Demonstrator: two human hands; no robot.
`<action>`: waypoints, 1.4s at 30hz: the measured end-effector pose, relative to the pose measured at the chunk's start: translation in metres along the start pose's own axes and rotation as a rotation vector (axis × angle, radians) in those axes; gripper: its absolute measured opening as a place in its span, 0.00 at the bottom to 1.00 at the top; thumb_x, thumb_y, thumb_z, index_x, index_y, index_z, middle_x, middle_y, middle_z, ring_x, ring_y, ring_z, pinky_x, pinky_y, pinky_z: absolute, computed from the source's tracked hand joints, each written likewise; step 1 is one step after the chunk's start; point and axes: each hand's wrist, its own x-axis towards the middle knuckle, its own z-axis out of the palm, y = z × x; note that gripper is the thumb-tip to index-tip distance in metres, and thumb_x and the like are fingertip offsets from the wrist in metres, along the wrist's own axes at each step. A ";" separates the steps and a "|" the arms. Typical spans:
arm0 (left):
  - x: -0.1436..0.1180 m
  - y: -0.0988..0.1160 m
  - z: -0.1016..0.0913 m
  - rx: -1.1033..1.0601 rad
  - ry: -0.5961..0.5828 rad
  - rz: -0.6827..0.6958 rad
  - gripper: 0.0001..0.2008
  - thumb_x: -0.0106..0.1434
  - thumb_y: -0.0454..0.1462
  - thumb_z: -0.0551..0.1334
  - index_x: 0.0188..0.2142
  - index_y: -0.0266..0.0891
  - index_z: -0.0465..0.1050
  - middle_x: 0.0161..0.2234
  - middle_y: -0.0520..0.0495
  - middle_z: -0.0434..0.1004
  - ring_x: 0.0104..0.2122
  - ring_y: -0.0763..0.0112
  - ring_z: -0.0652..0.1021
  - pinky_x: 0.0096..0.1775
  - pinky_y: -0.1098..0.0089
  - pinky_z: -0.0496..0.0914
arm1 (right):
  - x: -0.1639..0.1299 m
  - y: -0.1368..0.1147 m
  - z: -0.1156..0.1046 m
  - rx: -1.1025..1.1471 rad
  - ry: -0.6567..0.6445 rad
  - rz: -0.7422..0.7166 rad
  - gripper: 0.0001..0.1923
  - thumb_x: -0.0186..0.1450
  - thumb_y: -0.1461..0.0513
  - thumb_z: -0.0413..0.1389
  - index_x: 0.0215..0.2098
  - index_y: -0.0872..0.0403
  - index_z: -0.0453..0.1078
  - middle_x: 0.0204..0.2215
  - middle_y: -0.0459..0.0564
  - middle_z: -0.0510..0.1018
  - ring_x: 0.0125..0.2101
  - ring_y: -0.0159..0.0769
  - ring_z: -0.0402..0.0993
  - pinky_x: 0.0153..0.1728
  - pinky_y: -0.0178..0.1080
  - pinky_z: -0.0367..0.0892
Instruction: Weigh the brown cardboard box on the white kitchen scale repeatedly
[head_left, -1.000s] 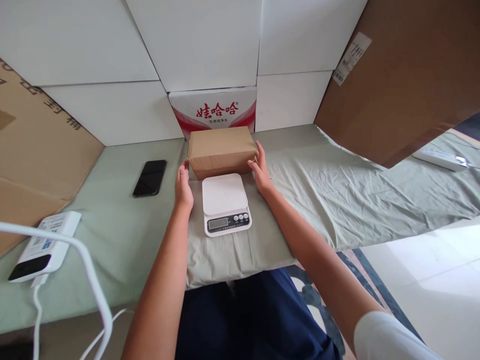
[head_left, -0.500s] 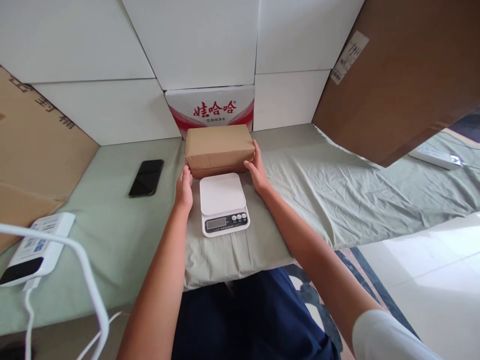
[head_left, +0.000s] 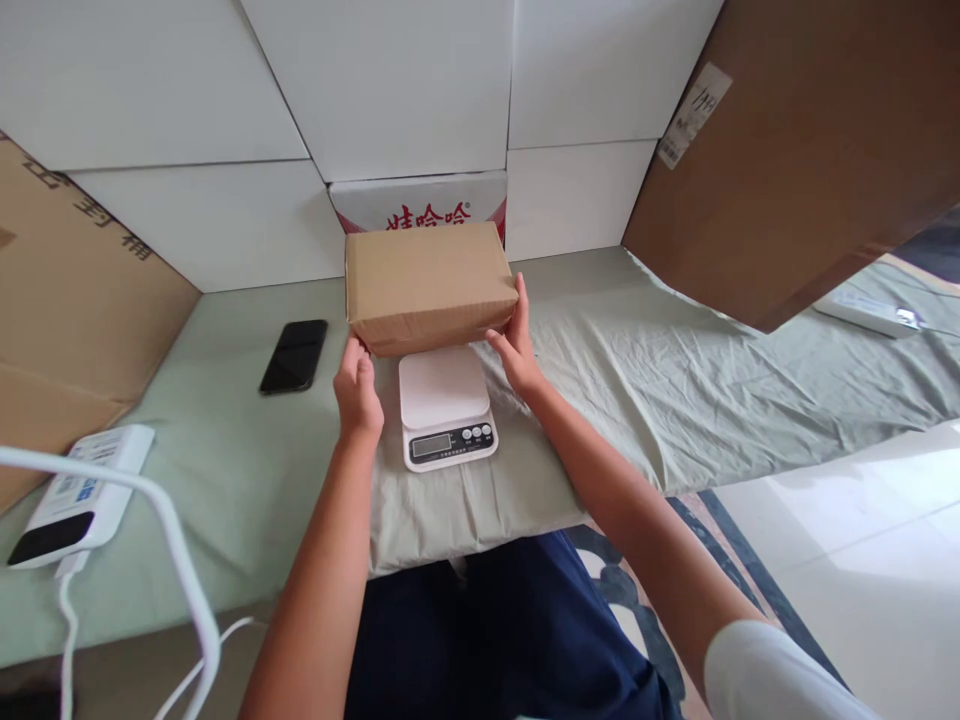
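Observation:
A brown cardboard box (head_left: pixel 427 275) is held between my two hands, raised a little off the cloth and tilted, its near side over the back edge of a white kitchen scale (head_left: pixel 444 390). My left hand (head_left: pixel 358 392) grips the box's lower left corner, with the thumb in front. At the right end, my right hand (head_left: pixel 519 335) is closed on the box, its fingers along the side and its thumb at the front. The scale's platform carries nothing, and its display looks blank. Fingers under the box are hidden.
A black phone (head_left: pixel 294 356) lies left of the scale. Farther left are a white power bank (head_left: pixel 82 490) with a cable (head_left: pixel 180 560) and a large carton (head_left: pixel 67 300). Behind stands a red-and-white carton (head_left: pixel 360 200). Another big brown carton (head_left: pixel 780 150) rises at right.
The cardboard box has come up off the cloth and toward me, hiding more of the red lettering behind it. My left hand has shifted slightly left with it.

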 end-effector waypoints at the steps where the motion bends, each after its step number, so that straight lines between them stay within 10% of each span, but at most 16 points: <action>1: -0.007 0.003 0.001 0.003 0.000 0.038 0.42 0.63 0.63 0.57 0.66 0.38 0.67 0.65 0.37 0.70 0.68 0.50 0.66 0.68 0.57 0.59 | -0.004 -0.005 -0.002 0.009 0.008 0.016 0.52 0.65 0.36 0.52 0.76 0.38 0.30 0.78 0.40 0.38 0.77 0.48 0.34 0.76 0.58 0.41; 14: -0.096 0.012 -0.019 0.001 0.072 -0.021 0.42 0.62 0.61 0.59 0.66 0.37 0.65 0.64 0.30 0.70 0.66 0.45 0.70 0.66 0.50 0.63 | -0.088 -0.029 -0.022 -0.007 -0.003 0.087 0.51 0.64 0.37 0.55 0.76 0.36 0.35 0.74 0.49 0.51 0.73 0.57 0.51 0.71 0.63 0.57; 34: -0.096 0.010 -0.019 0.053 0.246 -0.104 0.28 0.67 0.52 0.57 0.59 0.39 0.71 0.62 0.34 0.74 0.64 0.53 0.73 0.64 0.55 0.66 | -0.090 -0.019 -0.018 0.023 -0.025 0.064 0.44 0.66 0.39 0.54 0.73 0.36 0.42 0.73 0.52 0.51 0.72 0.53 0.53 0.70 0.60 0.58; 42: -0.094 0.025 -0.014 0.023 0.240 -0.023 0.43 0.65 0.58 0.57 0.71 0.40 0.51 0.70 0.29 0.60 0.69 0.51 0.66 0.68 0.53 0.60 | -0.084 -0.025 -0.020 0.048 0.092 0.073 0.43 0.66 0.37 0.50 0.73 0.32 0.38 0.75 0.49 0.44 0.73 0.57 0.52 0.67 0.66 0.59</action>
